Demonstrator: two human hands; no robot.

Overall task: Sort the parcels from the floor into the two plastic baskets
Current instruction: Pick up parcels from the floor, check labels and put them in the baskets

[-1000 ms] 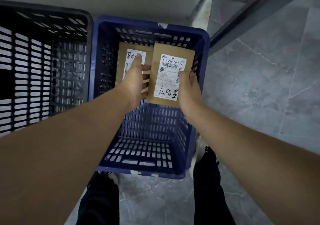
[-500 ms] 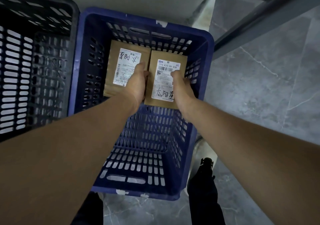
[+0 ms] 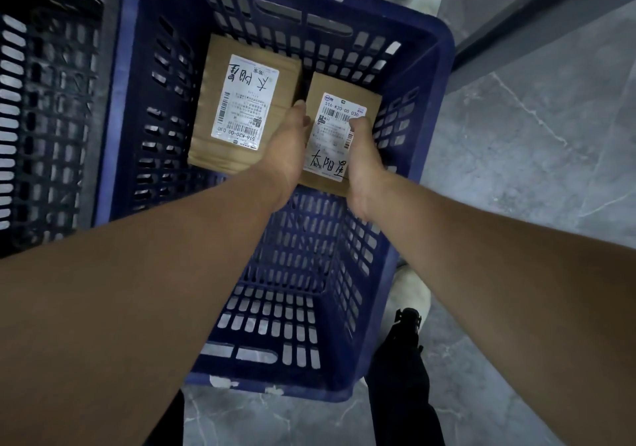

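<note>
Both my hands reach deep into the blue plastic basket (image 3: 416, 156). Between them is a brown cardboard parcel (image 3: 335, 129) with a white shipping label and handwritten characters. My left hand (image 3: 287, 146) grips its left edge and my right hand (image 3: 363, 163) grips its right edge, thumb over the label. The parcel sits low near the basket's far right floor. A larger brown parcel (image 3: 241, 108) with a similar label lies flat on the basket floor just to its left. The black plastic basket (image 3: 44, 108) stands to the left of the blue one.
Grey marble-pattern floor tiles (image 3: 533, 143) spread to the right and below. A dark metal rail (image 3: 537, 8) runs diagonally at the top right. My dark-trousered legs (image 3: 402, 377) stand at the blue basket's near edge. A pale wall base lies beyond the baskets.
Both hands have carried the held parcel down from rim height into the blue basket, settling it beside the larger parcel. The camera has leaned in closer over the basket.
</note>
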